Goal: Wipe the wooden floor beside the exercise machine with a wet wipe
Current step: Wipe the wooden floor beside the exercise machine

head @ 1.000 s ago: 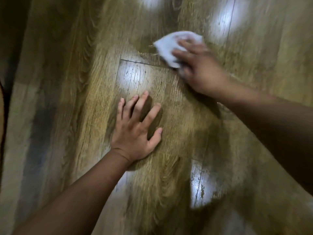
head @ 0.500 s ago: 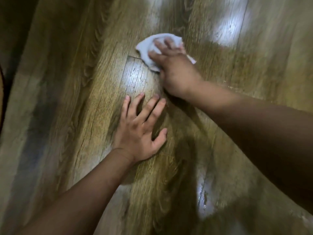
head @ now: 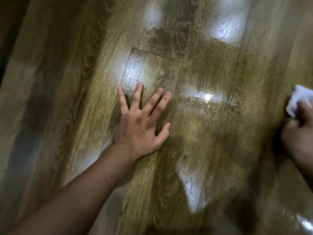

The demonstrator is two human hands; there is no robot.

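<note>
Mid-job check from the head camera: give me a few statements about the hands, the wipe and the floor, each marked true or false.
1. The left hand lies flat on the wooden floor, fingers spread. True.
2. The wet wipe is under the left hand. False: the right hand holds it at the right edge of the view, apart from the left hand.
3. The wet wipe is white. True.
4. The floor looks dry all over. False: a glossy wet patch shines on the boards just right of the left hand.
</note>
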